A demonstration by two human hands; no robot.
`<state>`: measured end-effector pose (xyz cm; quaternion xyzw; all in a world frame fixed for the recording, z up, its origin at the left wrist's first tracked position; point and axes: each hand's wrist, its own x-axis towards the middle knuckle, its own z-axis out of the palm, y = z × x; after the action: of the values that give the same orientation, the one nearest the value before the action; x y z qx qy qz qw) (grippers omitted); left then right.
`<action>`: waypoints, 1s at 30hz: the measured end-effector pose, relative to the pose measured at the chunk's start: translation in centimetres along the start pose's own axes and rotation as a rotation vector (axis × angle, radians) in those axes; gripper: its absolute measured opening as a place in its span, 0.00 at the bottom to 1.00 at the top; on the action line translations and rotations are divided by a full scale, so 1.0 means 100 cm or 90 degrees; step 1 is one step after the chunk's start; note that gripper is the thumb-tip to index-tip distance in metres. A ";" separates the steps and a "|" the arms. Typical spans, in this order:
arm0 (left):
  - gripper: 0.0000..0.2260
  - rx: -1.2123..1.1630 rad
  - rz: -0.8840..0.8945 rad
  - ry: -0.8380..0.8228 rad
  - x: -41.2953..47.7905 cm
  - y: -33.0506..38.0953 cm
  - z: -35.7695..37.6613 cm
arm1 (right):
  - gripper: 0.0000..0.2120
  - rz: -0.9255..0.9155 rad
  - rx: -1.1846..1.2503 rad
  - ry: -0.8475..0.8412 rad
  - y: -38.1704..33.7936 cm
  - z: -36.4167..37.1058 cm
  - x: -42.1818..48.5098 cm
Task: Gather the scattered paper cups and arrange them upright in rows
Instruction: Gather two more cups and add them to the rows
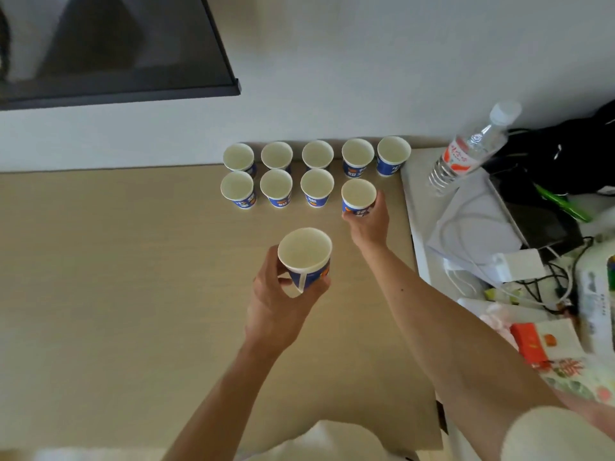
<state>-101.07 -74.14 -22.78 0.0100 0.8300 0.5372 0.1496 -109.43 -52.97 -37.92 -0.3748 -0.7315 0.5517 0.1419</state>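
Paper cups [238,157], blue outside and white inside, stand upright with their mouths up in two rows on the tan table [116,261], in the upper middle of the frame against the white wall [332,78]. Far off in the upper left hangs a dark screen [109,44], well apart from them. The back row [317,154] has five cups side by side along the wall. The front row [276,188], just before it, has three standing free, each lined up with a cup behind. Below them, at the centre of the frame, my left hand [283,304] holds a spare cup [304,254] upright, fingers and thumb curled round its lower wall, apart from the rows. Right of that, my right hand [367,224] grips the fourth cup [358,194] by its lower side at the right end of the front row, near the third one. I cannot tell whether its base touches the table. Further right a clear water bottle [466,154] with a white cap and a red-and-white label stands near the last back-row cup. Along the right edge lie a black bag [565,151], a white power adapter [522,264] with cables, and a red box [529,341].
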 end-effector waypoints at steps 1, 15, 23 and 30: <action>0.23 0.001 0.000 0.003 0.000 0.000 0.000 | 0.26 -0.002 -0.003 -0.001 0.002 0.002 0.004; 0.24 0.005 0.011 0.004 0.007 0.004 0.013 | 0.26 -0.045 -0.012 0.005 0.008 0.009 0.037; 0.24 0.015 0.013 0.004 0.008 0.003 0.016 | 0.28 -0.048 -0.005 0.006 0.013 0.014 0.043; 0.24 0.017 0.002 0.003 0.009 0.003 0.017 | 0.39 -0.010 0.032 0.019 0.014 0.003 0.023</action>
<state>-101.48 -72.32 -23.41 0.0121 0.8375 0.5263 0.1462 -110.67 -51.42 -39.75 -0.3735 -0.7181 0.5633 0.1661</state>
